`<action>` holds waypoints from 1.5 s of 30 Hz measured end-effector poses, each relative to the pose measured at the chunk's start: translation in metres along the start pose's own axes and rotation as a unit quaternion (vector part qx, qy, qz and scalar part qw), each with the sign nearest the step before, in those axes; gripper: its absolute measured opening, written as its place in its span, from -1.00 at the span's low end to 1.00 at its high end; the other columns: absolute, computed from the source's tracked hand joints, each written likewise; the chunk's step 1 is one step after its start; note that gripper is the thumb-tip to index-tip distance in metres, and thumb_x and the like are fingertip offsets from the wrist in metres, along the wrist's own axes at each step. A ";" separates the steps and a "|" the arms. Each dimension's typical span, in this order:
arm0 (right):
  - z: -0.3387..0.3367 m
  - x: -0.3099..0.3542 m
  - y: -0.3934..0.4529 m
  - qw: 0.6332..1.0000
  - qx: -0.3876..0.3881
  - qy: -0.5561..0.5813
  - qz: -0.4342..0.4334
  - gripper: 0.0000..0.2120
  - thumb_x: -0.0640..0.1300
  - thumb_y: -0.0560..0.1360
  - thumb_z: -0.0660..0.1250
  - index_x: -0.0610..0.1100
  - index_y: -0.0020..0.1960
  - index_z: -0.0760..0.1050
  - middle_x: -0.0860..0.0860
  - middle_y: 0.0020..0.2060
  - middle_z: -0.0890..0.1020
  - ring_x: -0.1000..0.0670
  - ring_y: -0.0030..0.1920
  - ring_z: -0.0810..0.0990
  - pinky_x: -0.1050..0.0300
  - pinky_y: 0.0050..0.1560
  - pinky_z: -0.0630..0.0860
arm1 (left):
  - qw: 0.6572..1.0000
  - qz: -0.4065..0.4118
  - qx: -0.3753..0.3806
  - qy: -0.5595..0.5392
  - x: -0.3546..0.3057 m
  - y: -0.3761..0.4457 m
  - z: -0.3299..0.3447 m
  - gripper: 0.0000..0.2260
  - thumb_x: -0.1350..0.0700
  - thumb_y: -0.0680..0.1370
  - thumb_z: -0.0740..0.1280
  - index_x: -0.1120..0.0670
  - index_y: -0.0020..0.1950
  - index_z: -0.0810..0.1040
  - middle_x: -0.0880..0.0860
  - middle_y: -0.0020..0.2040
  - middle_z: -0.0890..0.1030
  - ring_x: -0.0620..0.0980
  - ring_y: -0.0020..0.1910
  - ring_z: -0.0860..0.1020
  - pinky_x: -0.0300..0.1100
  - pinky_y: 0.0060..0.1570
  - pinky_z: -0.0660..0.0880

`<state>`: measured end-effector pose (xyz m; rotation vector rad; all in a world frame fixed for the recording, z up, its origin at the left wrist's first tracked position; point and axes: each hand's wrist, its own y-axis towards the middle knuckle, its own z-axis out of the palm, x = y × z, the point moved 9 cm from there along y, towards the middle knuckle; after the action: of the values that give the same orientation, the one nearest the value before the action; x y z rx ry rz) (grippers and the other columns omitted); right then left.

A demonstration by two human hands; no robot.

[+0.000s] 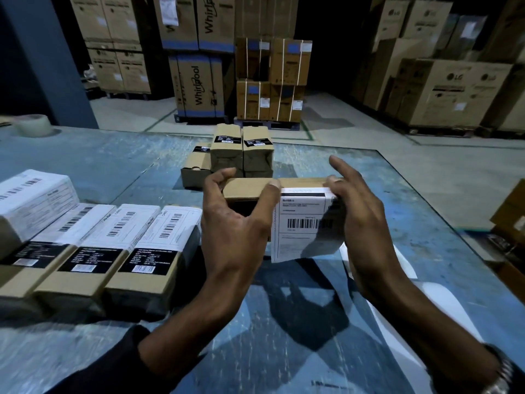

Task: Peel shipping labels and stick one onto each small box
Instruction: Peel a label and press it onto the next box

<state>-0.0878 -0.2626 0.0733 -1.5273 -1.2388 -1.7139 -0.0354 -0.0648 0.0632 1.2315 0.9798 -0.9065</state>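
Note:
A small brown box (246, 187) is held above the blue table (99, 157), in the middle of the head view. My left hand (237, 223) grips its left end, thumb on the top edge. A white shipping label (305, 226) with a barcode hangs down the box's near face, its upper edge folded over the top. My right hand (359, 220) holds the label against the box's right end, with the index finger lifted. To the left lie several labelled boxes (147, 245) in a row. Three unlabelled boxes (241, 152) stand behind the held one.
A roll of tape (32, 125) sits at the table's far left. White backing sheets (426, 317) lie on the table under my right forearm. Large appliance cartons (443, 89) on pallets stand on the floor beyond. A brown carton (511, 214) is at the right edge.

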 end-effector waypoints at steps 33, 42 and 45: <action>-0.042 -0.035 0.022 0.944 0.185 0.094 0.255 -0.48 -0.01 0.41 0.54 -0.16 0.33 0.66 -0.22 0.21 0.73 -0.12 0.14 0.73 -0.17 0.32 0.63 | 0.756 0.410 0.315 0.402 -0.026 -0.010 0.037 -0.25 0.05 0.48 0.55 -0.08 0.63 0.35 0.00 0.64 0.34 0.03 0.63 0.29 0.14 0.49 0.42; -0.032 -0.046 0.011 0.902 0.228 0.166 0.327 -0.33 -0.08 0.36 0.61 -0.27 0.41 0.59 -0.25 0.21 0.72 -0.17 0.24 0.72 -0.17 0.20 0.66 | 0.709 0.491 0.276 0.425 -0.035 -0.031 0.035 -0.38 0.05 0.47 0.55 0.03 0.52 0.50 0.03 0.49 0.55 0.09 0.44 0.53 0.23 0.35 0.49; -0.035 -0.040 0.012 0.920 0.257 0.070 0.289 -0.53 0.05 0.53 0.42 -0.25 0.30 0.60 -0.05 -0.17 0.79 0.01 -0.12 0.79 -0.05 0.12 0.72 | 0.745 0.460 0.284 0.390 -0.037 -0.029 0.029 -0.35 0.07 0.42 0.61 0.03 0.49 0.53 -0.02 0.44 0.58 0.02 0.37 0.58 0.06 0.17 0.62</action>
<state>-0.0851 -0.3064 0.0406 -1.2491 -0.9319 -0.9934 -0.0713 -0.0961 0.0904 2.4228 0.5232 0.2030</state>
